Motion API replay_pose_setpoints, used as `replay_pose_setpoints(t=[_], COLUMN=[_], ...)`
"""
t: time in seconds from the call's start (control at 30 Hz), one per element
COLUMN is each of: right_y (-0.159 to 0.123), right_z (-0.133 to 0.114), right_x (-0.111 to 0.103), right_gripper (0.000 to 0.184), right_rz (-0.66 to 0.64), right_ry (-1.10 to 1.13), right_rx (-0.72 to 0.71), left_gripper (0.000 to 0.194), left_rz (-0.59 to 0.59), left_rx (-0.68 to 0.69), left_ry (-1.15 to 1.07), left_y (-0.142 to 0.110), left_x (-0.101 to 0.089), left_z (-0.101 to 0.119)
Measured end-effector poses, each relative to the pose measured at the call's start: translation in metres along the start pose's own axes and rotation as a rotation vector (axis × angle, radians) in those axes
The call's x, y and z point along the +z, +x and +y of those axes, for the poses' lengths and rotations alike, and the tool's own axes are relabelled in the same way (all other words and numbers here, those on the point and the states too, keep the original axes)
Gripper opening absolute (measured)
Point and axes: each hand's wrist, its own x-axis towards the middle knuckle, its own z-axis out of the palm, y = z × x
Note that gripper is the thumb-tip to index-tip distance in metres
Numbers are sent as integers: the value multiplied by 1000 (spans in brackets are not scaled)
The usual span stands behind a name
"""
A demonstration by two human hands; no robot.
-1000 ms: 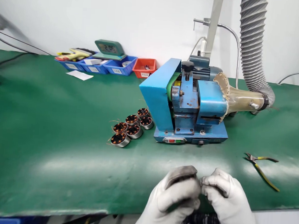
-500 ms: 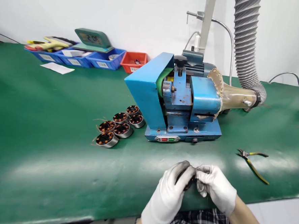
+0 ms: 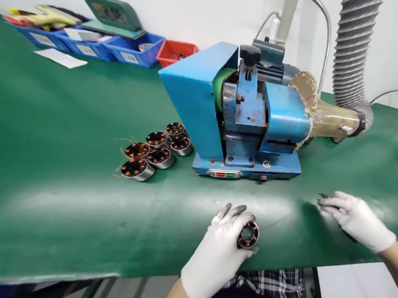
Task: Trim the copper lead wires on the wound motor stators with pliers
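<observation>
While the left hand [image 3: 212, 255] kept its grip clamped on a wound ring [image 3: 255, 236], with fingers around the far side and the thumb at the near rim, the ring sat at the right-hand edge of that grip. Its round face was turned up toward the head camera, so the axis through its open middle ran roughly along the line of sight. Whether its underside touched the green worktop [image 3: 80, 222] could not be told. A thin wire [image 3: 277, 222] ran from near the ring's right side, slanting away from the person toward the right hand [image 3: 359, 222].

That hand was well apart from the ring, to its right and a little farther out. Its fingers were drawn together over a pair of pliers [image 3: 323, 196], the dark tips showing just beyond the fingertips, pointing left and away. The tool's length seemed to slant back to the right beneath the palm; the glove hid most of it, so whether the right grip had closed on it was unclear. The right hand was by far the nearer to the pliers, the left to the ring.

Farther out stood a blue machine [image 3: 196, 86], with more wound rings [image 3: 143, 172] grouped to its left.
</observation>
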Motion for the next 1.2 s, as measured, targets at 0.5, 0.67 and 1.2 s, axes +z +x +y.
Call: replay_pose_setpoints(t=[0.5,0.67,1.2], right_y=[-25,-29,-26], right_z=[-21,-46,-121], right_x=[45,58,15], right_gripper=[67,40,22], right_rz=[191,407,-464], right_ry=[-603,-294,981], right_rx=[550,609,270], left_gripper=[20,19,19], left_rz=[-183,-192,-187], left_rx=[9,10,2], left_ry=[128,124,135], left_y=[19,21,18], left_x=[0,3,8], left_z=[26,23,21])
